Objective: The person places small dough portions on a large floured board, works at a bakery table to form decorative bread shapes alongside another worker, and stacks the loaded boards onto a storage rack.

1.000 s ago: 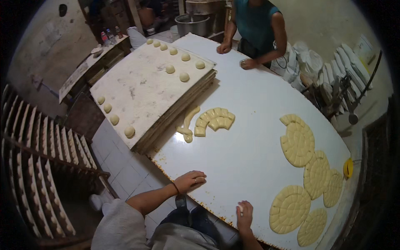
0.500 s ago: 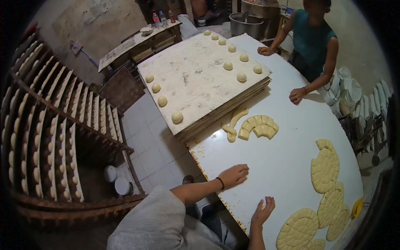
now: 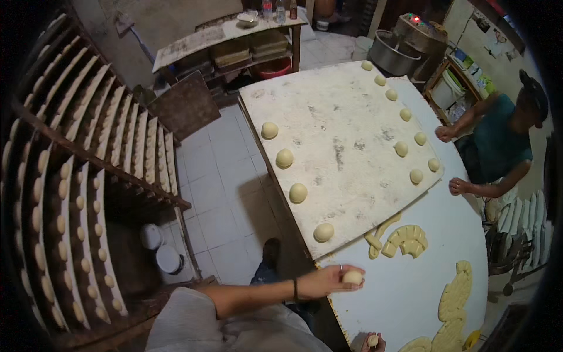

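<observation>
A round dough ball (image 3: 353, 278) sits in the fingers of my left hand (image 3: 328, 281), just above the white table (image 3: 369, 308), near the corner of a floured board (image 3: 346, 170). Partly cut off by the lower edge, my right hand (image 3: 381, 345) closes round another pale dough ball (image 3: 373, 339). Along the board's left side rest several dough balls (image 3: 298, 193), and smaller-looking ones (image 3: 401, 149) lie along its right side. Beside the board on the table are a scored arc of dough (image 3: 407, 240) and twisted dough strips (image 3: 375, 242).
To the left stands a rack (image 3: 105, 158) of trays with shaped dough pieces. Across the table a co-worker in a teal top (image 3: 498, 141) rests both hands near its edge. Scored dough slabs (image 3: 454, 299) lie at the lower right; white buckets (image 3: 169, 259) stand on the floor.
My view has swung left, toward the board and rack. Both hands, lower in the picture now, show dough balls in their fingers; earlier the hands were over the table with no ball clearly visible.
</observation>
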Demonstrator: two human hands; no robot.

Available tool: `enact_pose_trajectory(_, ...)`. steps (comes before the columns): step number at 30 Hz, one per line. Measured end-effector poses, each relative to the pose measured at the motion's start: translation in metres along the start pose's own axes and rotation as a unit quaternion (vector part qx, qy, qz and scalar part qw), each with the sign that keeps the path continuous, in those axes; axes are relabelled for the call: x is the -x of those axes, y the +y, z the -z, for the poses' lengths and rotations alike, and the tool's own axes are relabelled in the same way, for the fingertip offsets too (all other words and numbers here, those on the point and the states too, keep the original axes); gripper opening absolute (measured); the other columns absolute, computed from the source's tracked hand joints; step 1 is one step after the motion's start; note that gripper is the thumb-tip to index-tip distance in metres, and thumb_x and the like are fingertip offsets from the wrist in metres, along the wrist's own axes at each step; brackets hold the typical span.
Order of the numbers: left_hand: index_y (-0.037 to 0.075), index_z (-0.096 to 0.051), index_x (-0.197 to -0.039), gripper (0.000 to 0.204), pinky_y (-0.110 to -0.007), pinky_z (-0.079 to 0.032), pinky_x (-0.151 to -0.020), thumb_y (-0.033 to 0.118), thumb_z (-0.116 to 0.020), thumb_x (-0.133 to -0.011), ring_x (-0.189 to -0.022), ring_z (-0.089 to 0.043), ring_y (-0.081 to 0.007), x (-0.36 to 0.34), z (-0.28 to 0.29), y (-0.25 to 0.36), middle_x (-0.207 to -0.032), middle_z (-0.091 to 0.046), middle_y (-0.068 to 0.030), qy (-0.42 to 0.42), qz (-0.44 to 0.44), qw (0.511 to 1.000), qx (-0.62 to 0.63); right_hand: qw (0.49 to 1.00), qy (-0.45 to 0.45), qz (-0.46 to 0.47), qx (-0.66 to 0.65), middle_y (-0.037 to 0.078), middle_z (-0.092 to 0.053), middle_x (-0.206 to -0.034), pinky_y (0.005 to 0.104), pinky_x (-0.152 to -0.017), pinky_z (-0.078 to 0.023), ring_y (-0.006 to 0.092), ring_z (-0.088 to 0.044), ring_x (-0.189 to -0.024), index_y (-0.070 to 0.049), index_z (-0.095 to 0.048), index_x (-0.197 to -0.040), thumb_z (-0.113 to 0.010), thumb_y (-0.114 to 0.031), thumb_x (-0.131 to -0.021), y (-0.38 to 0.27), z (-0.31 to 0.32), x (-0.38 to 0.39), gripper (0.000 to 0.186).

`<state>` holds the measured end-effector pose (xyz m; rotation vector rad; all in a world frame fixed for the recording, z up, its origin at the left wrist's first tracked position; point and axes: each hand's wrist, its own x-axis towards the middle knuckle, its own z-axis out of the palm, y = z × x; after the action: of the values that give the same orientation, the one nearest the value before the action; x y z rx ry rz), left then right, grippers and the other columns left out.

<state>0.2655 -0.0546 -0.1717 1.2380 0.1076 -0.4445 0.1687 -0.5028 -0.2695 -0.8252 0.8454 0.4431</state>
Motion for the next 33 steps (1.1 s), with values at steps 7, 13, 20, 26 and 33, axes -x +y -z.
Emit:
enact_pose_trajectory(7, 0.005, -0.071, -0.126, 0.043, -0.036, -0.056, -0.098, 0.015, -0.085, -0.086, -0.11, -0.07, -0.0254, -0.022, 0.372, 0.159, -0.124, -0.072, -0.0133, 0.44, -0.235, 0.805, -0.322, 0.976, 0.072, 0.098, 0.178, 0.018, -0.063, -0.121, 0.0375, -0.111, -0.051, 0.03, -0.062, -0.122, 0.009, -0.052, -0.145, -0.054, -0.006, -0.107, 0.015, -0.241, 0.036, 0.04)
enact_pose_trajectory(13, 0.003, -0.063, -0.141, 0.062, -0.044, -0.041, -0.116, 0.026, -0.083, -0.087, -0.134, -0.049, -0.0383, -0.043, 0.525, 0.161, -0.144, -0.056, -0.0184, 0.548, -0.114, 0.672, -0.485, 0.861, -0.028, 0.207, 0.465, 0.017, -0.064, -0.125, 0.0412, -0.102, -0.058, 0.0289, -0.066, -0.122, 0.004, -0.057, -0.141, -0.059, -0.013, -0.108, 0.024, -0.379, 0.034, 0.038)
enact_pose_trajectory(20, 0.001, -0.055, -0.148, 0.071, -0.045, -0.043, -0.115, 0.038, -0.081, -0.093, -0.134, -0.054, -0.0322, 0.004, 0.505, 0.027, -0.141, -0.062, -0.0178, 0.631, -0.115, 0.74, -0.204, 0.637, -0.326, 0.368, 0.594, 0.01, -0.063, -0.136, 0.037, -0.108, -0.052, 0.022, -0.064, -0.125, 0.001, -0.057, -0.142, -0.072, 0.0, -0.094, 0.066, -0.629, -0.042, 0.05)
enact_pose_trajectory(26, 0.005, -0.07, -0.126, 0.042, -0.038, -0.055, -0.103, 0.038, -0.069, -0.1, -0.116, -0.072, -0.0264, 0.153, 0.45, -0.304, -0.125, -0.076, -0.0148, 0.459, 0.186, 0.854, -0.158, 0.411, -0.401, 0.501, 0.647, 0.017, -0.067, -0.124, 0.0462, -0.098, -0.055, 0.0369, -0.066, -0.114, -0.009, -0.065, -0.136, -0.079, -0.026, -0.089, 0.221, -0.828, -0.143, 0.052)
enact_pose_trajectory(33, 0.012, -0.06, -0.147, 0.06, -0.046, -0.042, -0.119, 0.054, -0.054, -0.105, -0.14, -0.055, -0.0331, 0.228, 0.304, -0.384, -0.152, -0.059, -0.0113, -0.14, 0.428, 0.75, -0.485, 0.549, -0.331, 0.456, 0.618, 0.015, -0.067, -0.128, 0.0403, -0.093, -0.055, 0.0269, -0.067, -0.105, -0.013, -0.059, -0.149, -0.077, -0.031, -0.094, 0.125, -0.739, -0.124, 0.06)
